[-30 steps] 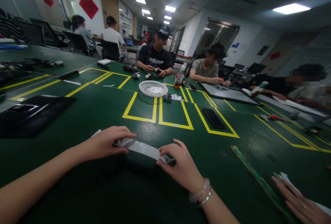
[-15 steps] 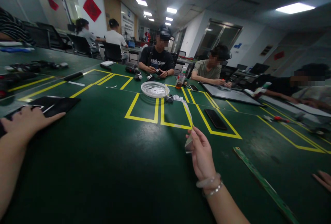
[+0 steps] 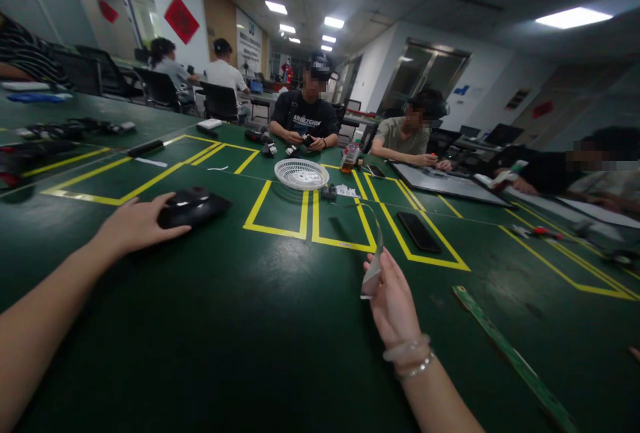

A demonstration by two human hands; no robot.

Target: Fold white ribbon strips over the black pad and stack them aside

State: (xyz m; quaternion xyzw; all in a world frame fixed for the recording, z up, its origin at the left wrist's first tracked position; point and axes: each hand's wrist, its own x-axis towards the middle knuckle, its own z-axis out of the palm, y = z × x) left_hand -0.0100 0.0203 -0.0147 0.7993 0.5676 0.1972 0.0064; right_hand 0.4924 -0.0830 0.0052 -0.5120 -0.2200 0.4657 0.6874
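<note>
My right hand (image 3: 395,299) is raised a little over the green table (image 3: 240,326) and pinches a thin, curling clear-white strip (image 3: 374,259) that bends up and away from the fingers. My left hand (image 3: 134,225) reaches out to the left and its fingers rest on the near edge of a flat black panel (image 3: 193,205) lying on the table. A bracelet sits on my right wrist.
Yellow tape boxes mark the table. A white round basket (image 3: 301,173), a black phone (image 3: 419,231), a green strip (image 3: 505,351) and a large grey panel (image 3: 445,183) lie on it. Several people sit at the far side and right.
My left hand has pulled the black panel in from the far left toward the middle. My right hand keeps the strip, which now curls higher. The view shifted slightly.
</note>
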